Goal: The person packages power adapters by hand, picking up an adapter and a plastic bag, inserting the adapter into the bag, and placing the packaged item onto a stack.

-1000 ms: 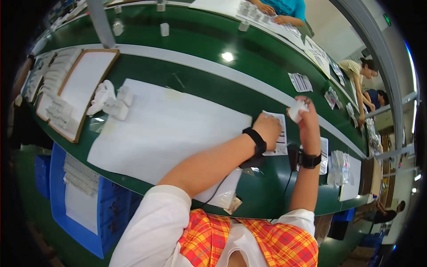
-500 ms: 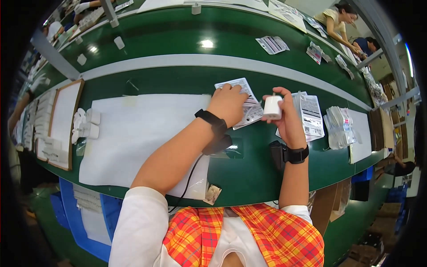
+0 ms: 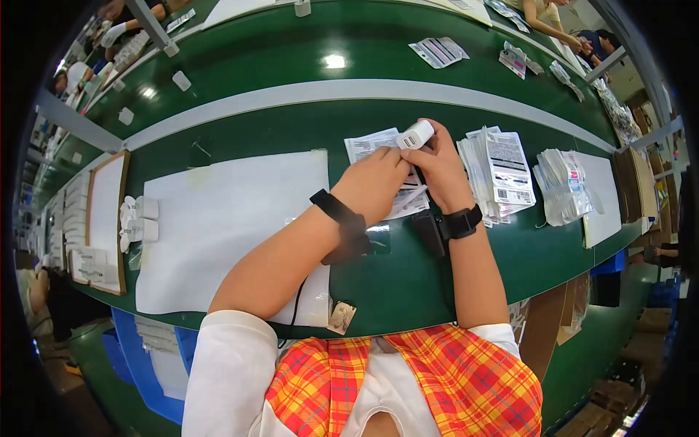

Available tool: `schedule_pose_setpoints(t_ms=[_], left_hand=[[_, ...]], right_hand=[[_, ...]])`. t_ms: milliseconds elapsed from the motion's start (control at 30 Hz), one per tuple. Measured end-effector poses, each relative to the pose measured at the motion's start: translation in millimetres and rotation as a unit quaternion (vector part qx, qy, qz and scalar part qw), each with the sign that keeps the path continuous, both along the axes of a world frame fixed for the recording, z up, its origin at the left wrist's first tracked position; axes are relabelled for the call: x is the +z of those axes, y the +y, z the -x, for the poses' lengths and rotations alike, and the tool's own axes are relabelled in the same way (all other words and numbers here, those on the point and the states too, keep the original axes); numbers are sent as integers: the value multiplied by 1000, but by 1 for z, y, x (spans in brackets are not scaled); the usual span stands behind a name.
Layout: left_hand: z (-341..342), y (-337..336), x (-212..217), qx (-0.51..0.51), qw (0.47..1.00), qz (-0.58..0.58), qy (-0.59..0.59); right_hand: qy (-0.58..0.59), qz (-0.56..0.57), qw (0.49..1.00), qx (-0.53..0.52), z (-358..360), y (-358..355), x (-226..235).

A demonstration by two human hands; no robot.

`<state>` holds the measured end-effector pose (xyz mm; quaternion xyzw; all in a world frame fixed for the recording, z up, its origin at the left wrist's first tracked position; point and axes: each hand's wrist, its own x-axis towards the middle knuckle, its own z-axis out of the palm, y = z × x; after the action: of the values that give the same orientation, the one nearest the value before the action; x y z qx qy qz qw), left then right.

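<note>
A white plug-in charger (image 3: 416,136) with two ports is held in the fingers of my right hand (image 3: 443,169), at the far middle of the green bench. My left hand (image 3: 373,183) is right beside it, fingers bent over a printed plastic pouch (image 3: 362,146) and its fingertips close to the charger. More of the printed packaging (image 3: 412,207) shows below and between the hands. What exactly the left fingertips pinch is partly hidden. Both wrists wear black straps with small black boxes.
A pile of printed pouches (image 3: 512,169) lies to the right, with a bundle of clear pouches (image 3: 564,191) beyond it. A white sheet (image 3: 226,233) covers the bench's left side. Several white chargers (image 3: 138,220) sit beside a brown-edged tray (image 3: 122,226). A grey rail (image 3: 342,90) crosses behind.
My right hand has moved left with the charger, tilting it, and now meets my left hand above the pouch. My left hand stays near the pouch.
</note>
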<state>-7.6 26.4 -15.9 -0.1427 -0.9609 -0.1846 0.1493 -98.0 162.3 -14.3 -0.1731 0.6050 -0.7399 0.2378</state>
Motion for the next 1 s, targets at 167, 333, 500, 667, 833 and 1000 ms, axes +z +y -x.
schedule_pose_setpoints(t_ms=[167,333,500,667,833,1000], left_hand=[[7,-9,-3,74,997,-21,-21],[13,-26,-12,119,985,-73,-100],[19,-36,-10,108,958,-213,-158],[10,-19,-4,134,977,-98,-135],[0,-13,2,112,990,-71,-48],[3,-27,32,142,984,-75,-75]], right_hand=[[36,-44,998,22,-1,10,5],[295,-263,911,121,-14,19,20],[445,-258,848,126,-17,28,19],[429,-358,828,35,-21,8,18],[310,-324,887,108,-15,21,26],[315,-320,891,69,-20,9,26]])
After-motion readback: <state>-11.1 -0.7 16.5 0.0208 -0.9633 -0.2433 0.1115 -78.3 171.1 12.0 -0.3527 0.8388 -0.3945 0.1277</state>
